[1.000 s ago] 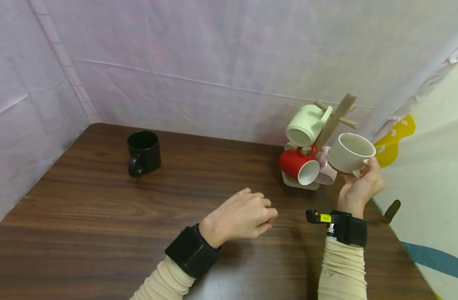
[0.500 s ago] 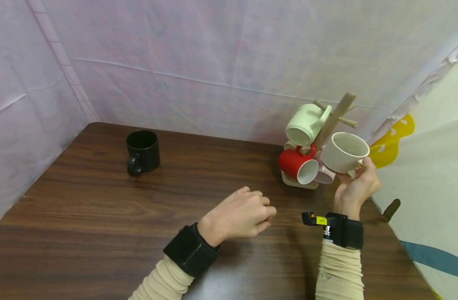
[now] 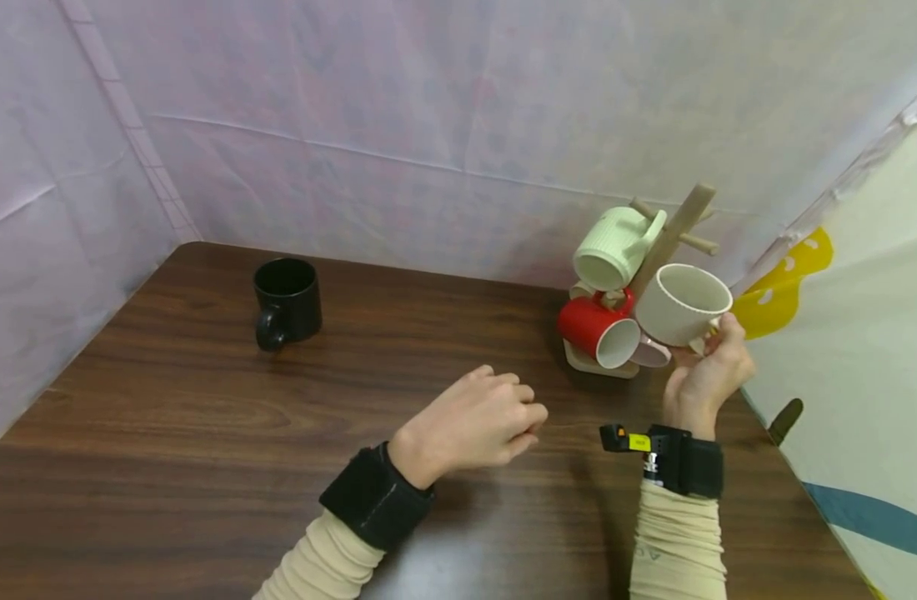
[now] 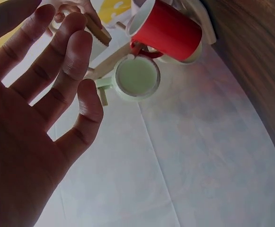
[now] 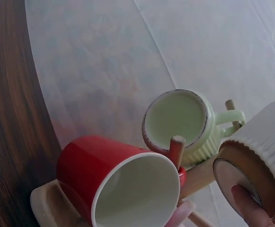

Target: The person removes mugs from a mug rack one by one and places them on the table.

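Note:
My right hand (image 3: 708, 371) grips a white ribbed mug (image 3: 672, 312) near its handle, just right of the wooden mug tree (image 3: 672, 242). A finger (image 5: 248, 208) touches the mug's underside in the right wrist view. The mug is tilted and hides part of a pink mug (image 3: 652, 354) low on the tree. A pale green mug (image 3: 607, 250) hangs from an upper peg, and a red mug (image 3: 588, 327) from a lower one. Over the table, my left hand (image 3: 473, 421) holds nothing; its fingers (image 4: 71, 66) are loosely bent.
A black mug (image 3: 289, 302) stands upright on the dark wooden table (image 3: 203, 417), far left. Pale cloth (image 3: 398, 125) hangs behind the table's back edge. A patterned cloth (image 3: 864, 375) borders the right side, close to my right hand.
My right hand has carried the white mug a little to the left, closer to the mug tree, covering more of the pink mug. My left hand has shifted slightly left.

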Demonstrator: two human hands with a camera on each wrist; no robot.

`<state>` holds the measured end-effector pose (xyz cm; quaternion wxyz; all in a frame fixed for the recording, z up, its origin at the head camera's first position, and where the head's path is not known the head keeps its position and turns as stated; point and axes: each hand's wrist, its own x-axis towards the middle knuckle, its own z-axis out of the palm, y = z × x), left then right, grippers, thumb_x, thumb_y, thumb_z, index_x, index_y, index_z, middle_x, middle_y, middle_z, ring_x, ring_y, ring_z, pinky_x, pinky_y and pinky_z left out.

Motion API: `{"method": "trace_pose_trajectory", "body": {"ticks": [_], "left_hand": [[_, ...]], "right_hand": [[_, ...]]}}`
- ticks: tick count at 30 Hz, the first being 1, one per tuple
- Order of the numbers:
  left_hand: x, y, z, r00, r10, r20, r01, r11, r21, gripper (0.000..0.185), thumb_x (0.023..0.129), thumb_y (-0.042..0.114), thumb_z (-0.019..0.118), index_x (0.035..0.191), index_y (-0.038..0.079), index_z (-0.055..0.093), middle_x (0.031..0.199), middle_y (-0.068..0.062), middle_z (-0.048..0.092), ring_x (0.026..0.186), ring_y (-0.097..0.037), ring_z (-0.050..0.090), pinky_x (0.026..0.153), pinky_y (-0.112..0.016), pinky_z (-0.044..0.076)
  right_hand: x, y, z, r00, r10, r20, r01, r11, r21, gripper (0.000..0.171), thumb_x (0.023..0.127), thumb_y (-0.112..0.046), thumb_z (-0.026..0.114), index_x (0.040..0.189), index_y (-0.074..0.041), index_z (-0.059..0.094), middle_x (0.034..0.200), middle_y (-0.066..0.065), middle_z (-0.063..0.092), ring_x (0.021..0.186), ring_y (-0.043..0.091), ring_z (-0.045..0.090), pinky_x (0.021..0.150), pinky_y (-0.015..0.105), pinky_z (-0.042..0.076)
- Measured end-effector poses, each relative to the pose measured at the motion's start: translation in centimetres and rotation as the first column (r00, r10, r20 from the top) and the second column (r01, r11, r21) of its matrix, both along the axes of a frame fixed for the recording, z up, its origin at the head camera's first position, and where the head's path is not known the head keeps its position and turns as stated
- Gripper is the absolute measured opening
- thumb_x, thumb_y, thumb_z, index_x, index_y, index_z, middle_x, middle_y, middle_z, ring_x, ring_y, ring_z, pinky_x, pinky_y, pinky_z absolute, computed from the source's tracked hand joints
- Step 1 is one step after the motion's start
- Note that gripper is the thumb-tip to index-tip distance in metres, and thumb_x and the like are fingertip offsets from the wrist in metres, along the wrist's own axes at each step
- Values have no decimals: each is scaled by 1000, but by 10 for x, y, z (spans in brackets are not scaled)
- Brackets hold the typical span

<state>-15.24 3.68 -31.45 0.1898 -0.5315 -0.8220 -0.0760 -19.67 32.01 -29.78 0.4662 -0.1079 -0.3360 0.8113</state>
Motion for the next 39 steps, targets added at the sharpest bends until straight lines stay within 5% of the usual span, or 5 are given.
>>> {"method": "trace_pose_trajectory", "body": {"ticks": [3, 10, 15, 39], "left_hand": [[-1, -3, 2, 1000, 7, 16, -7, 1000, 7, 14, 93, 29, 74, 83, 24, 66, 79, 11, 60, 77, -12, 58, 64, -27, 41], [-5, -9, 5, 999, 14, 40, -15, 999, 33, 16, 93, 29, 75, 82, 23, 65, 78, 10, 59, 77, -13, 58, 66, -28, 42], [-7, -15, 7, 1000, 16, 25, -18, 997, 70, 17, 93, 27, 75, 81, 23, 64, 77, 10, 58, 77, -13, 58, 67, -29, 43], [-19, -36, 13, 997, 68, 22, -70, 984, 164, 12, 93, 20, 74, 83, 20, 68, 79, 7, 61, 77, -14, 59, 62, -28, 41]], "right_hand": [[2, -1, 0, 1000, 3, -1, -3, 1000, -1, 20, 85, -4, 72, 74, 9, 62, 86, 12, 51, 97, 26, 55, 66, 47, 57], [2, -8, 3, 1000, -6, -17, 6, 1000, 0, 42, 84, -3, 71, 58, 1, 39, 83, 11, 49, 91, 27, 54, 66, 48, 56], [1, -13, 4, 999, -5, -34, 5, 1000, 15, 43, 84, -4, 72, 57, 0, 39, 79, 11, 49, 86, 28, 54, 67, 48, 54], [2, -34, 4, 999, 35, -19, -32, 990, 140, 44, 87, -9, 69, 56, -2, 39, 85, 12, 53, 98, 30, 53, 78, 54, 46]]}}
